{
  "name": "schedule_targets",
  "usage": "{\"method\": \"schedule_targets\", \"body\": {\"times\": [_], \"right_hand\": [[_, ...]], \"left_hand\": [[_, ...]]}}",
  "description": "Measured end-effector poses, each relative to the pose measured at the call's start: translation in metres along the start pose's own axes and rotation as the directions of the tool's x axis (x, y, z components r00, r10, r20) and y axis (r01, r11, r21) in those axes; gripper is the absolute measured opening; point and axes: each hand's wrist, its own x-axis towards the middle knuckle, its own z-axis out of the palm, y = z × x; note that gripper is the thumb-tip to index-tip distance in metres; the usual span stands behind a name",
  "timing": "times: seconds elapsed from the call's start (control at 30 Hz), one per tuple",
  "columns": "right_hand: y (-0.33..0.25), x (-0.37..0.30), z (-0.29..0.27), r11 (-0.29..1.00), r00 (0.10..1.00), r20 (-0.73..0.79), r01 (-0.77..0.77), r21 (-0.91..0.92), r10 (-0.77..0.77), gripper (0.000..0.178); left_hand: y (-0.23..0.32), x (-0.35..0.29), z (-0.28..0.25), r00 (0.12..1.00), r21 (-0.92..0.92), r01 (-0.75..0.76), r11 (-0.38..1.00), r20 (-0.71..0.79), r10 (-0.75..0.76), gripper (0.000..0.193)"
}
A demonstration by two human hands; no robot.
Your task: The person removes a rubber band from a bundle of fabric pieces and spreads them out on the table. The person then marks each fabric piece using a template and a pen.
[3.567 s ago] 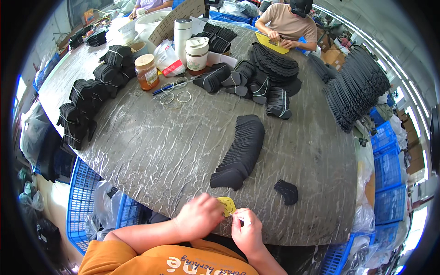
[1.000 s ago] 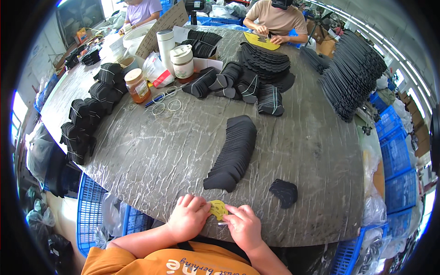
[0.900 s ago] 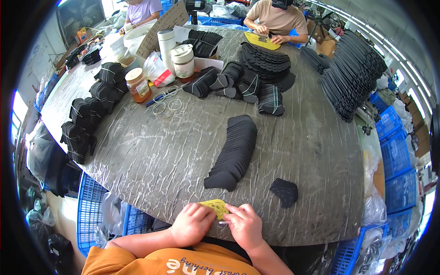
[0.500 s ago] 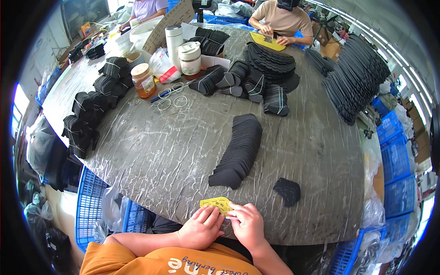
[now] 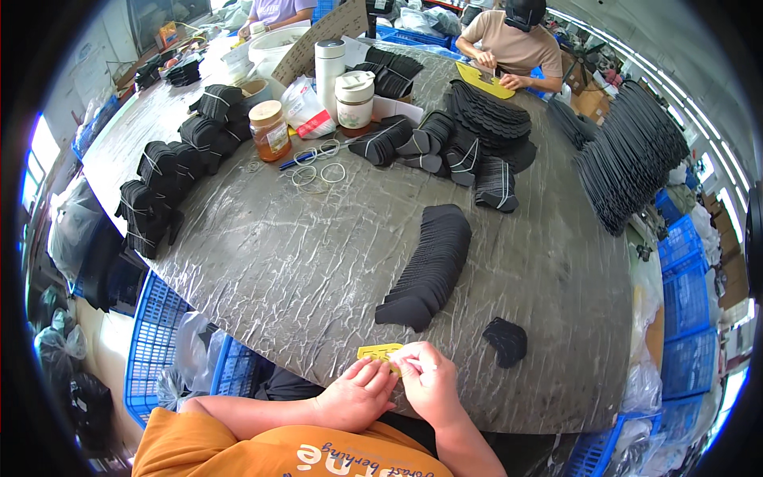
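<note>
At the table's near edge lies a yellow template (image 5: 377, 350) with slots cut in it. My left hand (image 5: 356, 395) rests on its lower part, fingers stretched flat. My right hand (image 5: 430, 387) is closed in a pinch over the template's right end, on what looks like a thin whitish pen-like tool, mostly hidden by the fingers. What lies beneath the template is covered. Beyond my hands, a long fanned row of black curved pieces (image 5: 427, 262) runs away from me. To the right sits a small stack of similar black pieces (image 5: 506, 342).
Tied black bundles (image 5: 147, 211) line the left side, near a jar (image 5: 269, 131), a white flask (image 5: 330, 71), a lidded cup (image 5: 354, 99) and rubber bands (image 5: 318, 173). A tall black stack (image 5: 632, 159) stands right. A co-worker (image 5: 513, 48) handles another yellow template (image 5: 485, 79) across the table.
My right hand has shifted slightly and turned over the template, covering more of its right end. My left hand stays flat on it. The whole view has shifted a little.
</note>
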Motion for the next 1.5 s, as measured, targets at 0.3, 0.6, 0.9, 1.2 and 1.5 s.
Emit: {"method": "schedule_targets", "body": {"times": [0.3,0.6,0.9,1.2,1.5], "right_hand": [[-0.004,0.006,0.010,0.998,0.998,0.062,0.018,-0.052,-0.015,0.010],[-0.002,0.001,0.006,0.987,0.999,0.031,-0.011,-0.158,0.016,0.008],[-0.002,-0.002,0.004,0.992,1.000,-0.016,-0.002,-0.125,0.000,0.008],[-0.001,-0.012,-0.005,0.989,0.999,-0.042,0.012,-0.148,-0.018,0.015],[-0.010,-0.005,-0.007,0.989,1.000,-0.018,-0.007,-0.146,0.005,0.008]], "left_hand": [[-0.002,-0.001,0.001,0.999,-0.005,-0.011,1.000,0.044,0.011,0.058],[-0.004,-0.002,0.001,1.000,-0.027,-0.019,0.999,0.012,0.020,0.056],[-0.003,-0.002,0.000,1.000,-0.014,-0.013,1.000,-0.004,0.013,0.053],[-0.003,0.000,-0.003,1.000,-0.006,-0.027,1.000,0.002,0.027,0.056],[-0.003,-0.001,-0.002,0.999,0.014,-0.031,0.999,-0.037,0.031,0.051]]}}
